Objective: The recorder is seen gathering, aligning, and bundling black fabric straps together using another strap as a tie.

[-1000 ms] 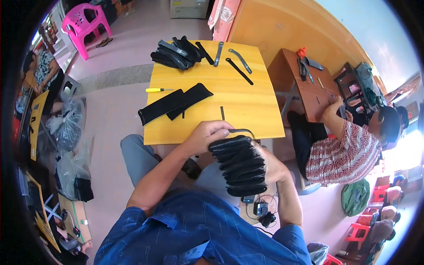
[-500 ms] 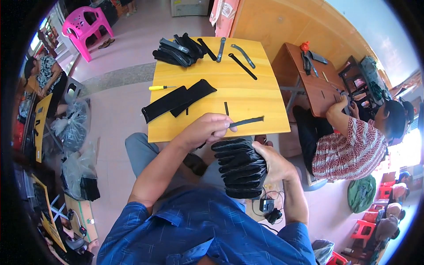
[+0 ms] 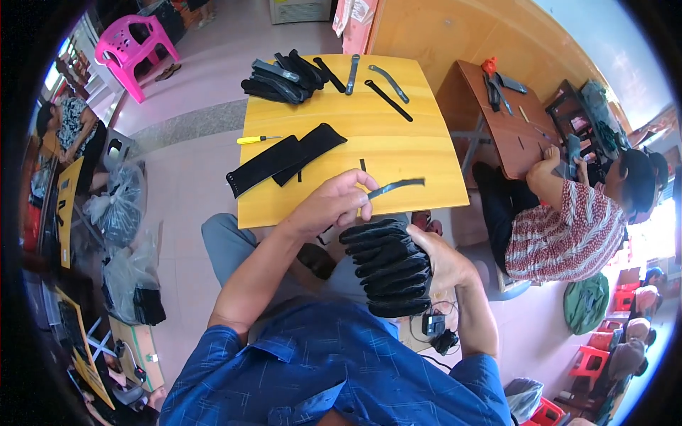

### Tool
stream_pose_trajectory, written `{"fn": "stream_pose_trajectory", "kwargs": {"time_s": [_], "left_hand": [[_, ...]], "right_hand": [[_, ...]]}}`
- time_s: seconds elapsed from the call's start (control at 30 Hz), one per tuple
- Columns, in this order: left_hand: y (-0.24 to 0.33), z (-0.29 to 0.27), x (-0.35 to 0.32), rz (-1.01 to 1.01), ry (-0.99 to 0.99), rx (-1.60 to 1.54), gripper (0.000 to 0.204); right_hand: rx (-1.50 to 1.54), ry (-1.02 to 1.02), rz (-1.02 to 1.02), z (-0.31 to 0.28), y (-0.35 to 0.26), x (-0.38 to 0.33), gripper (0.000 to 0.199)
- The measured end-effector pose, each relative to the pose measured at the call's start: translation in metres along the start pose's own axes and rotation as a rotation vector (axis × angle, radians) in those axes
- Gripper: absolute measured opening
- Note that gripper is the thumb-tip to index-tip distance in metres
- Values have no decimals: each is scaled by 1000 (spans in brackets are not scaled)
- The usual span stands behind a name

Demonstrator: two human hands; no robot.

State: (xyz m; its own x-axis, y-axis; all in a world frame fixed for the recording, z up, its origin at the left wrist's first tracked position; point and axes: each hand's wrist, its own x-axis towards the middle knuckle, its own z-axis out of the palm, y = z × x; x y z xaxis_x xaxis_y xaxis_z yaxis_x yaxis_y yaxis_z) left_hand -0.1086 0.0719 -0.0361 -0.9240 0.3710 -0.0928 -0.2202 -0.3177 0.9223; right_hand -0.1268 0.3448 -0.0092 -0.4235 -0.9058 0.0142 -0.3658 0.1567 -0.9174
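Note:
A thin dark strap (image 3: 398, 187) sticks out to the right from the fingertips of my left hand (image 3: 334, 204), pinched above the table's near edge. The strap's upper face looks shiny. My right hand (image 3: 446, 261) grips a thick bundle of black folded fabric bands (image 3: 387, 273) by its right side, over my lap. Two flat black fabric pieces (image 3: 266, 167) overlap on the yellow wooden table (image 3: 419, 163), beyond my left hand. A yellow-handled screwdriver (image 3: 256, 140) lies beside them. Small dark strips (image 3: 363, 165) show near the table's front.
A pile of black bands (image 3: 284, 79) sits at the table's far left, with several loose straps (image 3: 388, 101) to its right. At right, a person in a patterned top (image 3: 568, 227) works at a brown table (image 3: 504, 135). A pink chair (image 3: 135, 50) stands far left.
The fingers of my left hand have lifted and loosened somewhat, and the strap has turned so that a shinier face shows. My right hand keeps its grip on the bundle.

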Motion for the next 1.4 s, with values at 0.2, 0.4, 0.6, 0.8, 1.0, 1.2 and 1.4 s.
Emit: {"fn": "stream_pose_trajectory", "kwargs": {"time_s": [0.2,0.4,0.6,0.8,1.0,1.2,1.4], "left_hand": [[-11,-8,2,30,-49,-47,19],[-17,-21,5,-228,-167,-172,23],[-11,-26,13,-307,-501,-44,27],[1,-23,29,-191,-711,327,34],[36,6,33,-154,-898,590,38],[22,4,23,-203,-874,777,40],[14,5,17,-193,-858,885,41]], "right_hand": [[73,40,-25,4,7,0,99],[-207,-22,-143,3,-16,6,97],[-315,-140,-181,7,-33,19,87],[-324,-167,-179,18,-36,31,62],[-465,-267,-89,32,-17,36,60],[-519,-230,-54,48,-7,31,61],[-606,-186,15,58,-8,26,64]]}}
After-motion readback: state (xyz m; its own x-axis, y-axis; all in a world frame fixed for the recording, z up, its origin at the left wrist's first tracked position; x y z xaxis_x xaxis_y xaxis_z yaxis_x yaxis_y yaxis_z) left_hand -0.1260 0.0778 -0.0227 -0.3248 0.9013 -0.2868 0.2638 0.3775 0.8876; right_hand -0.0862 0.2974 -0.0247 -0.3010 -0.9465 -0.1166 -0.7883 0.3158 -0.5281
